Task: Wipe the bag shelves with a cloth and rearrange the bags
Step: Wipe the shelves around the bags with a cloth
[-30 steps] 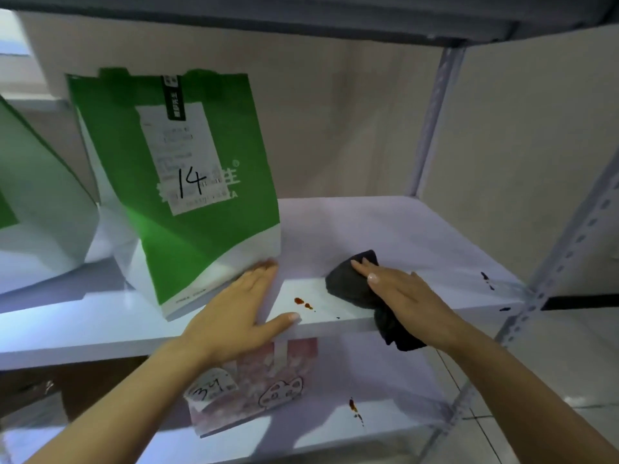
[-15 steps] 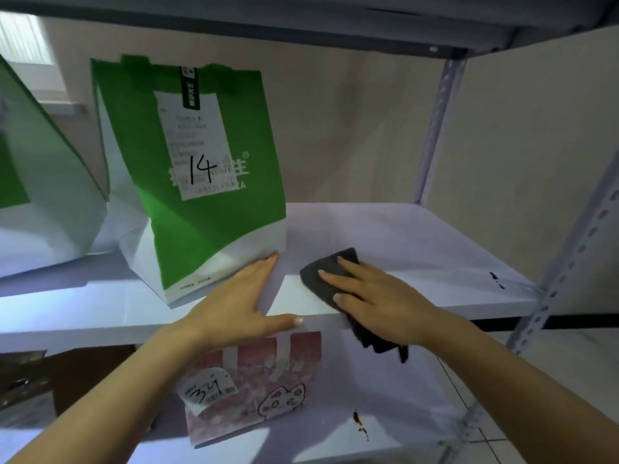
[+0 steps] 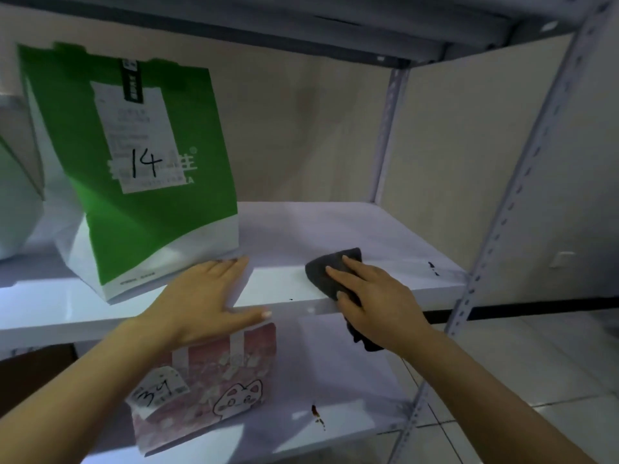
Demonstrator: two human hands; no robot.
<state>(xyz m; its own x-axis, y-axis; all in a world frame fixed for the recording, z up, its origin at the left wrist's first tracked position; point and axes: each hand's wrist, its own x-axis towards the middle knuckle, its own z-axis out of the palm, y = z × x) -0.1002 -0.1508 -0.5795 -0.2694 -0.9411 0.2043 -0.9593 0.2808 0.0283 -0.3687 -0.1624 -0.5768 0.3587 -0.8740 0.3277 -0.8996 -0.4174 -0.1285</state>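
Observation:
A dark grey cloth [image 3: 323,272] lies on the front edge of the white middle shelf [image 3: 301,229], one end hanging below the edge. My right hand [image 3: 375,296] presses on it with straight fingers. My left hand [image 3: 201,299] rests flat on the shelf, fingertips at the base of a green and white paper bag [image 3: 150,212] marked 14, thumb along the shelf's front edge. A pink bag [image 3: 214,370] labelled 34 with a cat drawing stands on the lower shelf [image 3: 335,380], partly behind my left wrist.
Another green and white bag [image 3: 16,212] stands at the far left. Small dark marks [image 3: 432,267] sit near the shelf's right edge, and a red stain [image 3: 316,415] is on the lower shelf. Perforated metal posts [image 3: 502,229] frame the right side; another shelf board is overhead.
My right hand slid the cloth left along the shelf's front edge. The red spots that lay between my hands are gone. My left hand stayed by the green bag.

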